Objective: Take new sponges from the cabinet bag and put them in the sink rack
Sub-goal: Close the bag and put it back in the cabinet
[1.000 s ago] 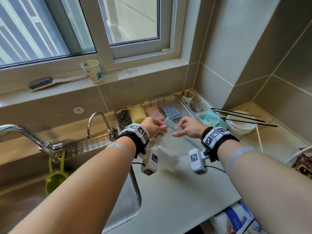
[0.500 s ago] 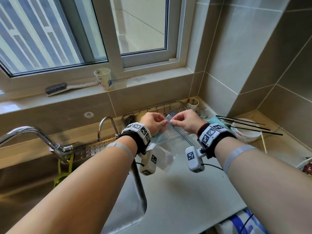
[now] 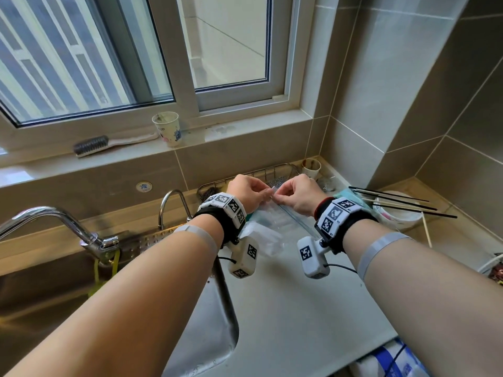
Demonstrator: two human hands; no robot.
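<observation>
A clear plastic zip bag hangs between my hands above the counter. My left hand pinches its top edge on the left, and my right hand pinches the same edge on the right, fingertips almost touching. The bag looks flat and see-through; I cannot make out a sponge inside it. Behind my hands stands the wire sink rack; my hands hide most of its contents, and only a dark scrubber and a bit of a striped sponge show.
The steel sink lies below left, with a tap and a second thin spout. A paper cup and brush sit on the sill. A bowl with chopsticks sits at right, a small cup in the corner.
My hands have come together at the bag's top edge and risen in front of the rack. The view has tilted up toward the window, so the rack's sponges are now hidden.
</observation>
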